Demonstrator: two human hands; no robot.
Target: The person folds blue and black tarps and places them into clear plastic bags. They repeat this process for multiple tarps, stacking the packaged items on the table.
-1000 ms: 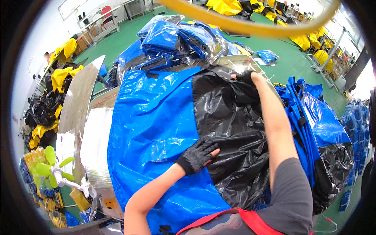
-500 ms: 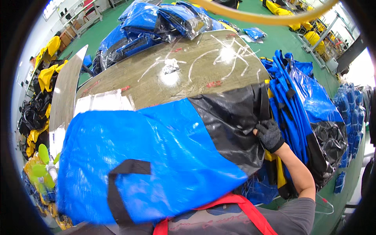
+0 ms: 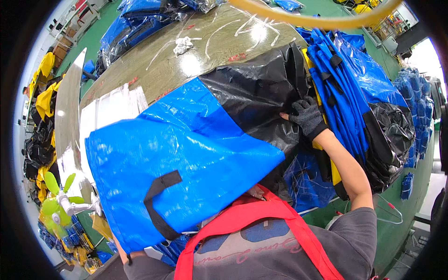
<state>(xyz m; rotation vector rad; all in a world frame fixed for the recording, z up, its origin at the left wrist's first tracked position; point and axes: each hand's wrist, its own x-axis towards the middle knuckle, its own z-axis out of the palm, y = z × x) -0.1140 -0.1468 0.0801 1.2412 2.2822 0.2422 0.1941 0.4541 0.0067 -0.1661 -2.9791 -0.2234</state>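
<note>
A large blue and black plastic-coated bag lies half over the table and droops toward me, with a black strap on its blue face. My right hand, in a dark dotted glove with the thumb tip bare, has its fingers curled onto the black end of this bag near the table's right edge. Only a bit of my left forearm shows under the bag's lower left corner; the bag hides that hand.
On the wood-patterned table lie a crumpled white scrap and white sheets. Folded blue bags hang or stand along the right side. More wrapped blue bags are piled at the far edge. A green-bladed fan stands at left.
The bag's lower part has swung up and away from me, uncovering more of my apron and left forearm. My right hand has moved slightly left, still at the black end. The view has shifted.
</note>
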